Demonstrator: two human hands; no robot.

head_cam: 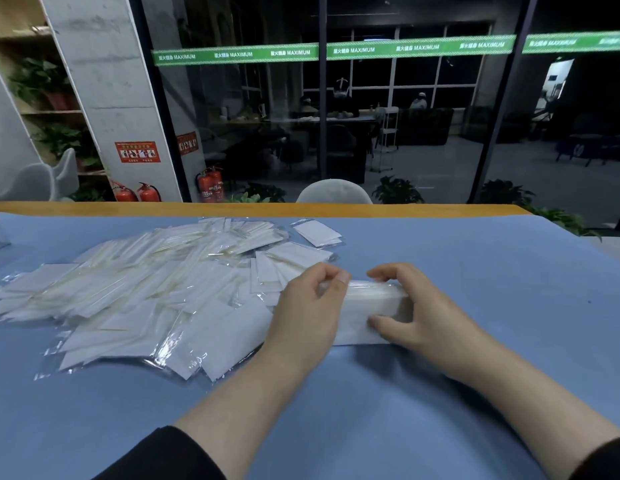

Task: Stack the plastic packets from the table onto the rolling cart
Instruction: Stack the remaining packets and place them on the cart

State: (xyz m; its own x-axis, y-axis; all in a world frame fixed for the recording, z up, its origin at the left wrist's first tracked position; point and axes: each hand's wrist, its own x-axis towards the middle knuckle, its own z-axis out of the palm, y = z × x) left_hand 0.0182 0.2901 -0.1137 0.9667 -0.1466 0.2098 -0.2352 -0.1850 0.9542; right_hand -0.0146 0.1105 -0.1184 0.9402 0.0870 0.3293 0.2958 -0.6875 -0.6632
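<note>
Both hands clamp a gathered bundle of packets [365, 308] lying crosswise mid-table: left hand [307, 306] curls round its left end, right hand [416, 313] its right; the loose pile [135, 289] sprawls leftward.

Head-worn wide-angle view, facing forward and down, apparently close over table [475, 271]

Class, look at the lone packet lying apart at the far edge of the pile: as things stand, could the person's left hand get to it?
Probably not straight away. The left hand and right hand both grip a bundle of packets. The lone packet lies uncovered on the blue table, so once the hand lets go, the way looks free.
</note>
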